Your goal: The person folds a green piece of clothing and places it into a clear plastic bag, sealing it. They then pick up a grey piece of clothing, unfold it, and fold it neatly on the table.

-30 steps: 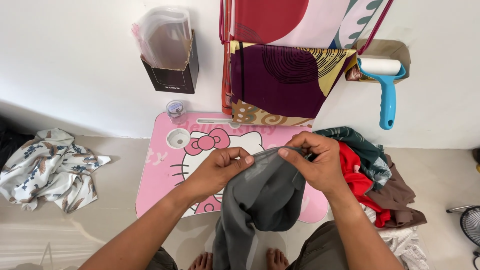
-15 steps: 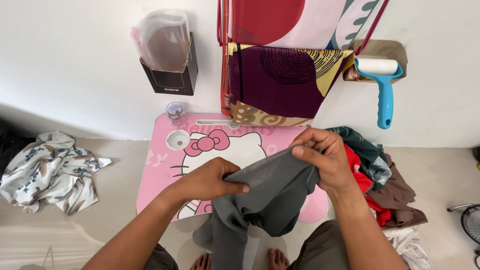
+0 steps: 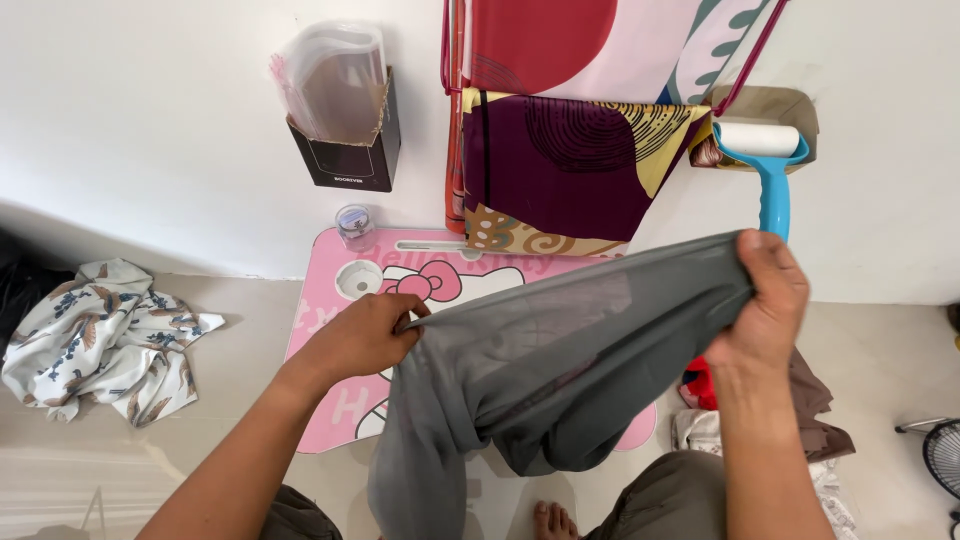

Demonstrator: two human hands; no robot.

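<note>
Thin grey garment (image 3: 560, 370), stretched taut, lower part sagging

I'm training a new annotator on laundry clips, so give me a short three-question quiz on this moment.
1. True or false: both hands grip the grey cloth.
2. Which hand is raised higher in the head view: the left hand or the right hand?
3. Multiple choice: what lies on the floor at the far left?
A. a red towel
B. a crumpled white cloth with a leaf print
C. a blue lint roller

Key
1. True: each hand pinches an upper edge, and the cloth is stretched between them above the pink table.
2. The right hand.
3. B. The lint roller hangs against the wall on the right.
</note>
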